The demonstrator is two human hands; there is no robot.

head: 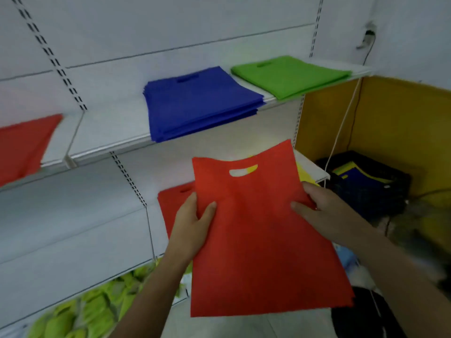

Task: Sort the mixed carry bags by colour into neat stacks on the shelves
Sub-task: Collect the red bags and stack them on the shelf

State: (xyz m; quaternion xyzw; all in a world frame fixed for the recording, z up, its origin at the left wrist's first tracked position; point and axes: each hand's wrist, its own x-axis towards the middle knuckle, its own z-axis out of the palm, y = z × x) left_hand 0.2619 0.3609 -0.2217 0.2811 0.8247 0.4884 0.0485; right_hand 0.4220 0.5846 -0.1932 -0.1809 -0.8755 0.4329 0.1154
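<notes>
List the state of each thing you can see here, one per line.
Flat red fabric carry bag: held up by both hands.
Left hand: pinching its left edge.
Right hand: pinching its right edge.
Blue bag stack: flat on the upper shelf.
Green bag stack: flat beside it.
Red bag stack: lower shelf, partly hidden.

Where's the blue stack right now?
Head view, upper middle: the blue stack lies on the upper shelf, left of the green stack, above and behind the red bag held in both hands.
</notes>
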